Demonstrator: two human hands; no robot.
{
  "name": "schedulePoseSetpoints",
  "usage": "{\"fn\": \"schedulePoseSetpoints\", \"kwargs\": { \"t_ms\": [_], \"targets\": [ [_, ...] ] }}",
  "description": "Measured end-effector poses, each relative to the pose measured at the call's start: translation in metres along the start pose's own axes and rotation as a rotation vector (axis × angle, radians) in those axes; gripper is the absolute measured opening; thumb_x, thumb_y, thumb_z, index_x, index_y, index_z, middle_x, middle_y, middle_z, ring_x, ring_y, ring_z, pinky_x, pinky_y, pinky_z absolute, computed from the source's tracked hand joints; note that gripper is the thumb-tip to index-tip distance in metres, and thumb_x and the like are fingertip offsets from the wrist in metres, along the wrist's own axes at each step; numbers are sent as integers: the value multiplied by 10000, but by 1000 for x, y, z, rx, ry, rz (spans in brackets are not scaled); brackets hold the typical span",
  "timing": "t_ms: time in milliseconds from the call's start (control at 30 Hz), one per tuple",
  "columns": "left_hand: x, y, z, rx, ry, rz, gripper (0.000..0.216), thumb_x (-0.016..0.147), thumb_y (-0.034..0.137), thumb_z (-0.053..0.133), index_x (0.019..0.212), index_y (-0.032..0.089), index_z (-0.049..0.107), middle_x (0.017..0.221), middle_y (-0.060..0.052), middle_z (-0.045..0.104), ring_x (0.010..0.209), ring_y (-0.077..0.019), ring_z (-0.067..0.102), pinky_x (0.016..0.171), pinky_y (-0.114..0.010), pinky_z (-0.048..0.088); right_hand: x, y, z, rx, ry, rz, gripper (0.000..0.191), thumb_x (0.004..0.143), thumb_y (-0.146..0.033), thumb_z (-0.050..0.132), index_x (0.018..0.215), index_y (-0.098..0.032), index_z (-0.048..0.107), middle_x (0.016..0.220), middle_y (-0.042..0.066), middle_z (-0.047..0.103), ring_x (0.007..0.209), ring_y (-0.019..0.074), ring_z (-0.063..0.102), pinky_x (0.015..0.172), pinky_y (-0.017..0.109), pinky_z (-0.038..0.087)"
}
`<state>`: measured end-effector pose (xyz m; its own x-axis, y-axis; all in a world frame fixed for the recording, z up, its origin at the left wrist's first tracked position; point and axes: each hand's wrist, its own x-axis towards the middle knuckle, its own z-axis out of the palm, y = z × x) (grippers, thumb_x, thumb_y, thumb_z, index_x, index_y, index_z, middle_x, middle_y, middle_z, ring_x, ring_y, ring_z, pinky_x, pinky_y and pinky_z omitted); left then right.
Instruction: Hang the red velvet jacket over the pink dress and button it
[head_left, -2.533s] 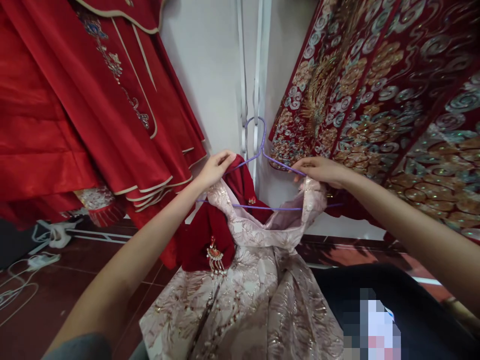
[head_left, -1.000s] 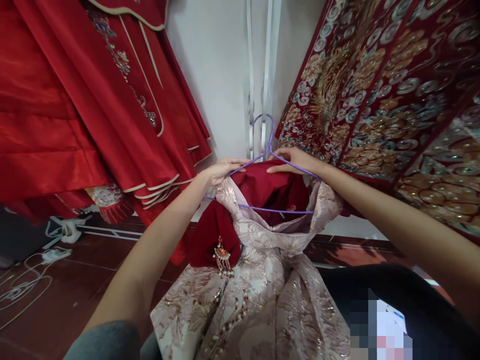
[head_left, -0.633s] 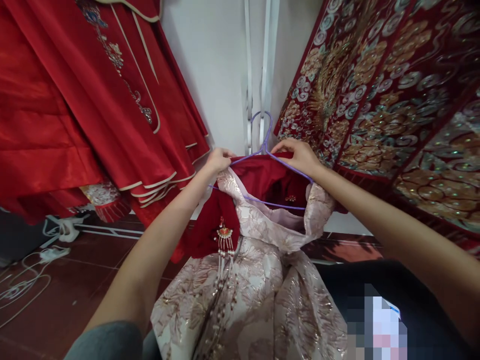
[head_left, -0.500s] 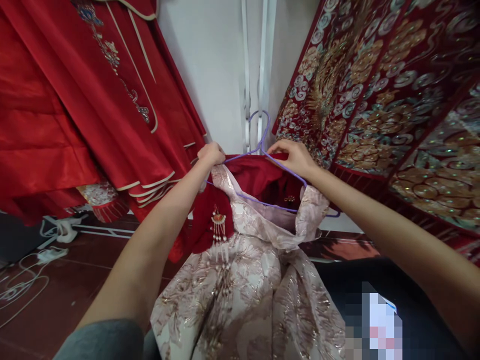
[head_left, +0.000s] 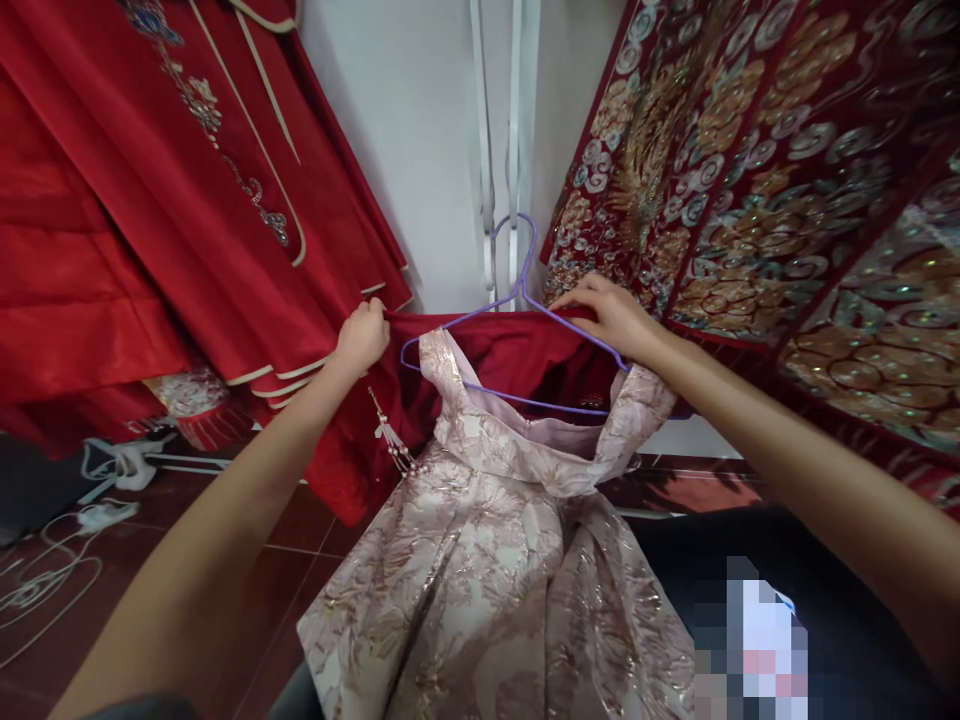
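A pale pink brocade dress (head_left: 502,560) hangs on a purple wire hanger (head_left: 517,290) in front of me. A dark red velvet garment (head_left: 517,355) lies over the hanger behind the dress's neckline. My left hand (head_left: 361,335) is closed in a fist on the red garment's left edge, pulled out to the left. My right hand (head_left: 611,315) grips the hanger's right shoulder together with the red cloth. A beaded tassel ornament (head_left: 390,440) dangles from the red garment under my left hand.
Red satin robes (head_left: 150,220) hang at the left. A heavily embroidered red and gold garment (head_left: 757,180) hangs at the right. White rails (head_left: 499,130) run up the wall behind. White cables (head_left: 52,570) lie on the dark red floor tiles.
My left hand has moved left, drawing the red garment's edge out past the hanger's end. The tassel ornament swung left with it. My right hand stayed on the hanger's right side.
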<state>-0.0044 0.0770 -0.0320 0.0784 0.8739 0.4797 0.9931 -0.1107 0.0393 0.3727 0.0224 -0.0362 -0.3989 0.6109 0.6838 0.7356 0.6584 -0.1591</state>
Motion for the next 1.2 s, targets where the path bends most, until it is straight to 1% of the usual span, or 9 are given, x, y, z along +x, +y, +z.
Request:
{"fn": "schedulePoseSetpoints", "kwargs": {
  "t_ms": [100,200,300,467,567,767,867,1033,1200],
  "targets": [
    [-15,-1,4,-189,283,134,331,847,110,352,1142,117,502,1164,-182,549,1117,-292,542,974,-443,437,-6,-5,-20,-84,33,-2,325,799,-127,503,1070,-216,660,1011,83,531,981,232,549,918,416,450],
    [-20,-1,5,-314,390,178,302,857,107,346,1113,135,504,1161,-154,537,1139,-277,516,1005,-447,420,-15,-11,-41,-221,49,30,362,783,-92,477,1106,-177,619,1107,126,528,1084,255,511,952,433,425],
    [-19,1,5,-340,384,165,280,865,127,370,1107,144,507,1161,-155,532,1125,-291,525,995,-468,428,-28,-14,-57,-334,-3,73,298,781,-89,459,1019,-170,618,1030,148,582,1024,263,540,885,411,443],
    [-20,0,4,-266,289,202,322,860,114,361,1149,133,502,1191,-175,515,1106,-305,546,970,-479,442,-46,-13,-80,-477,-53,209,262,746,-83,449,935,-215,575,836,91,613,784,250,582,707,372,455],
    [-22,-3,3,-222,233,244,376,850,94,334,1187,126,498,1202,-166,525,1084,-279,564,946,-448,458,-56,-6,-88,-567,-93,196,288,686,-47,459,899,-217,552,803,98,569,802,272,571,702,380,445],
    [-22,-5,-5,-244,221,301,317,893,154,347,1130,155,557,1077,-115,629,1021,-249,599,914,-394,458,-79,-15,-103,-516,-450,143,476,540,-30,504,974,-224,527,903,97,591,903,302,594,736,394,468],
    [-33,7,-11,-278,284,281,257,936,262,355,1066,159,551,1037,-117,626,970,-247,604,868,-381,463,-82,-37,-109,-314,-548,254,334,594,-122,549,905,-231,496,835,72,619,790,260,624,702,374,480],
    [-61,26,-8,-425,247,279,163,903,278,446,1019,173,495,982,-94,613,849,-202,602,772,-335,473,-86,-60,-90,-42,-455,439,275,686,-205,536,937,-241,428,718,14,613,646,202,610,612,322,458],
    [-69,34,14,-659,51,268,187,728,181,599,894,194,512,845,-18,605,789,-161,594,745,-292,480,-92,-44,-29,333,-186,523,252,636,-225,598,835,-229,443,758,-8,583,625,145,586,601,277,468]
  ]
}}
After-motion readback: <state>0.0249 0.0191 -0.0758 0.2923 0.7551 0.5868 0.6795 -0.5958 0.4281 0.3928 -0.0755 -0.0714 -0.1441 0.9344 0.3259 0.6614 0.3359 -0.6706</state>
